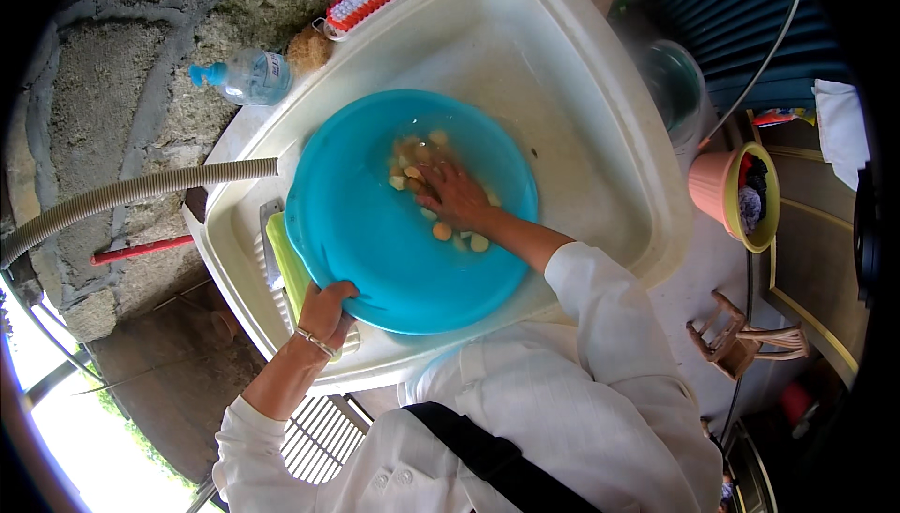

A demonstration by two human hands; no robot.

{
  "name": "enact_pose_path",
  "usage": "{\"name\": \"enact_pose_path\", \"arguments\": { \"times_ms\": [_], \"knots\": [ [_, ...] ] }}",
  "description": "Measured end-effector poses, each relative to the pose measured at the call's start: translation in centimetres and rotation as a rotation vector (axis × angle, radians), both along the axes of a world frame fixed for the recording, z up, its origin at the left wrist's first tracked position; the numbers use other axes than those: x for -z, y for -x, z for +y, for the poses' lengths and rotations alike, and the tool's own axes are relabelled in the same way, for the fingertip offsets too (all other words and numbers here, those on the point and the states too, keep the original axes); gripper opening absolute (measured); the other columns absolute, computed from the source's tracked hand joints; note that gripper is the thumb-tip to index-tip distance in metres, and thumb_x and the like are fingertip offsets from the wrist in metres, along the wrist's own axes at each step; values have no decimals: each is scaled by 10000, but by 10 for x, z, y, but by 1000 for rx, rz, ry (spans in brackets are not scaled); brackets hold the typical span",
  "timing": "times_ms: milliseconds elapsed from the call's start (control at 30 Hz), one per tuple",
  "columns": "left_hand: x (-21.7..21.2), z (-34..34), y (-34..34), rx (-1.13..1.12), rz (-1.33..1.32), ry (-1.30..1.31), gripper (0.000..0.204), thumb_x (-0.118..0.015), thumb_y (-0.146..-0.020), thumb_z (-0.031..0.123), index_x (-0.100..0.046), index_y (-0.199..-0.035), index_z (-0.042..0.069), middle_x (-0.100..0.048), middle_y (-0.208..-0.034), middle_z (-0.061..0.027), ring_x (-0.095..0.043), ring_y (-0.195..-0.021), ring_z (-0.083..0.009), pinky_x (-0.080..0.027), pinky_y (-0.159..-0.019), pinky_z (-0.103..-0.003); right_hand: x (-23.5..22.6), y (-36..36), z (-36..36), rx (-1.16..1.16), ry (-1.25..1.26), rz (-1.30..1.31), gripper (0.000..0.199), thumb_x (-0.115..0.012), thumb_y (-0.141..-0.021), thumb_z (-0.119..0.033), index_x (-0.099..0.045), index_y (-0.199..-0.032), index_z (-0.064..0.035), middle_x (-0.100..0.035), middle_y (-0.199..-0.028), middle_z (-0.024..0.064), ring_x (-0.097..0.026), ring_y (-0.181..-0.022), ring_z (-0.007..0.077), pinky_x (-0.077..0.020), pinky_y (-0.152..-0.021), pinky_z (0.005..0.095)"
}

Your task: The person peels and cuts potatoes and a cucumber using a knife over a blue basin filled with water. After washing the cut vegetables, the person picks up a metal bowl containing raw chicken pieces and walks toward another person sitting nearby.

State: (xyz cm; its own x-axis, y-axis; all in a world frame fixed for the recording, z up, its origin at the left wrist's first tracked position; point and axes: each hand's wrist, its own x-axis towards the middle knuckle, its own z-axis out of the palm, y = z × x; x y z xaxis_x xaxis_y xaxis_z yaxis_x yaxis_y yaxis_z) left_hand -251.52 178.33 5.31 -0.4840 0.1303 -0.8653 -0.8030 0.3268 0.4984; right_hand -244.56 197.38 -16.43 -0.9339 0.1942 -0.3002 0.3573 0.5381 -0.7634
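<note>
Rinsing vegetable pieces (441, 230) in basin (366, 232)

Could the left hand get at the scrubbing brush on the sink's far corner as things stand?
Probably not at once: the left hand grips the near rim of the blue basin, and the red-backed brush lies across that basin, on the sink's far corner.
</note>
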Motion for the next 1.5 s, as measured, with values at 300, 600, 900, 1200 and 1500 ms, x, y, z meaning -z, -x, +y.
{"name": "enact_pose_path", "arguments": {
  "times_ms": [300, 600, 900, 1200, 1500],
  "knots": [
    [-8, -5, 4, 27, 9, 41, 465, -512, -715, -66, -437, -1173, -47, -543, -1073, -186, -563, -948, -344, -516, -764, -505, -4, -2, 1, -24, -17, 62, 623, -451, -891, -487, -248, -1409, -205, -274, -1411, 156, -292, -1263, 401, -341, -1007, 482],
    [-29, -11, 7, 37, -31, 44, 534, -484, -724, -102, -376, -1244, -49, -510, -1161, -201, -538, -1034, -362, -489, -873, -497, -13, -9, -6, -29, -74, 132, 623, -472, -884, -468, -287, -1395, -164, -291, -1390, 179, -288, -1257, 395, -303, -1017, 493],
    [-39, -20, 8, 20, -2, 43, 586, -515, -706, -81, -340, -1265, -53, -493, -1174, -215, -520, -1029, -377, -486, -843, -524, -11, -2, -3, 3, -359, 277, 598, -484, -870, -462, -382, -1349, -120, -312, -1364, 175, -301, -1225, 348, -248, -1025, 466],
    [-40, -22, 6, -25, -17, 21, 610, -503, -710, -92, -326, -1291, -34, -485, -1192, -213, -512, -1045, -386, -476, -864, -526, -8, 6, 17, 102, -366, 408, 563, -522, -852, -437, -462, -1268, -63, -359, -1294, 171, -327, -1181, 320, -285, -988, 452],
    [-51, -5, 4, -2, -24, 32, 547, -479, -724, -99, -369, -1256, -43, -509, -1182, -199, -532, -1052, -366, -464, -911, -496, -7, 12, 25, 185, -205, 333, 485, -579, -841, -329, -481, -1196, -14, -453, -1167, 161, -415, -1038, 308, -363, -918, 415]
  ]
}}
